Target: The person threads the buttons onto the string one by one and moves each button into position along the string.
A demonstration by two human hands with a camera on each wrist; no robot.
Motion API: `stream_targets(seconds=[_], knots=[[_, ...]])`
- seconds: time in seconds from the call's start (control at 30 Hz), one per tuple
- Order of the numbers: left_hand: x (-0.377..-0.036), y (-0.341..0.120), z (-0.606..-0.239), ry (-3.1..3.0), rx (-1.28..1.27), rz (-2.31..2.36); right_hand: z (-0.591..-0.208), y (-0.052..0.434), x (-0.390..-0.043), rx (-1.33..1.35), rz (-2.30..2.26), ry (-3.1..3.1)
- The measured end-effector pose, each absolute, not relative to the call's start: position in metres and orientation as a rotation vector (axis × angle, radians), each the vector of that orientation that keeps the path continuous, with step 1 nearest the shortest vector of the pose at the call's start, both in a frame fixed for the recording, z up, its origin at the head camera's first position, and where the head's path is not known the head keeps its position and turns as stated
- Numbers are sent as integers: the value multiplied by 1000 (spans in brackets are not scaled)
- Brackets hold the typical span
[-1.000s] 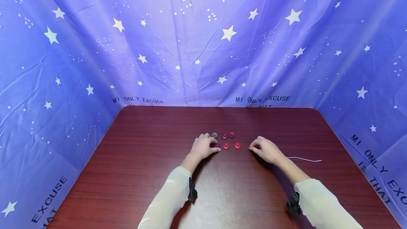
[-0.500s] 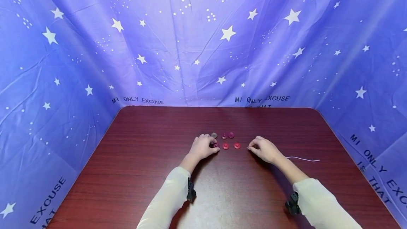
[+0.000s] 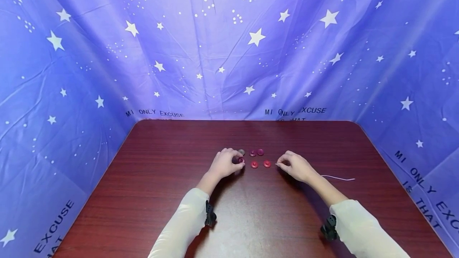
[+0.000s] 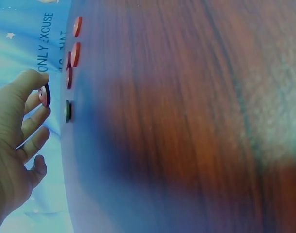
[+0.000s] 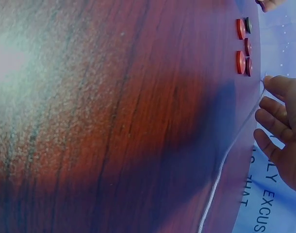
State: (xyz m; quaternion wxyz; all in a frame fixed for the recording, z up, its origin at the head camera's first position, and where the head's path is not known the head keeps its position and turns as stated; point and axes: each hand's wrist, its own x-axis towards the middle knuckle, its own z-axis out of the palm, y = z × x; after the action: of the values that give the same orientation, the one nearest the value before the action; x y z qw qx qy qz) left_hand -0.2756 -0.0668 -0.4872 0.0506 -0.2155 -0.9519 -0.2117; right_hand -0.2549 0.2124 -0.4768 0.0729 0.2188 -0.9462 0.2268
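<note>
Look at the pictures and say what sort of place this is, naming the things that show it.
Probably an indoor tabletop set up for filming handwork, not a home room. A star-printed blue cloth hangs round a dark wooden table. The left hand pinches a button; the right hand holds a white string.

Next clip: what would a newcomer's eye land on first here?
Probably the starry purple backdrop curving behind the dark red table. Next, the two hands mid-table: the left hand pinches a small pink button lifted off the surface, with more red buttons lying just beside it. The right hand pinches the end of a white string trailing off to the right.
</note>
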Motion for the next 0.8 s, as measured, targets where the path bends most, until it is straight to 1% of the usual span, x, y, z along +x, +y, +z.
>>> stream_targets(seconds=[0.8], knots=[[-270,-65,-476,-2760,-796,-819,-461,190,-253,724,841,-2730]])
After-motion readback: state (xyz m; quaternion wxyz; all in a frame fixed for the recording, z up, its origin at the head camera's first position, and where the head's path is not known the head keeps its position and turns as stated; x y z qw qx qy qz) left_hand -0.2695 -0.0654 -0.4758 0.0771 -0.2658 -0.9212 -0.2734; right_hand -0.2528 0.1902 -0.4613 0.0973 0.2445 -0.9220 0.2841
